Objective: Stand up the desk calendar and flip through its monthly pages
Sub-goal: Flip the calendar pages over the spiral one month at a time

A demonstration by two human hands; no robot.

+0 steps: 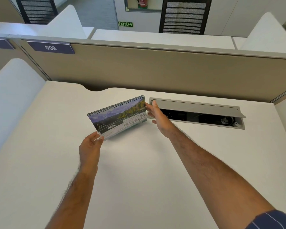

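Note:
A spiral-bound desk calendar [118, 115] stands tilted on the white desk [139, 171], its coil along the top edge. The facing page reads APRIL under a photo of mountains and trees. My left hand [90, 146] pinches the page's lower left corner between thumb and fingers. My right hand [157, 117] holds the calendar's right edge near the top corner, fingers stretched along it. The back of the calendar and its base are hidden from me.
An open grey cable box [196, 107] with its lid raised is sunk into the desk just right of the calendar. A beige partition [155, 70] labelled 008 closes the far side. White dividers stand at the left. Black mesh chairs are beyond.

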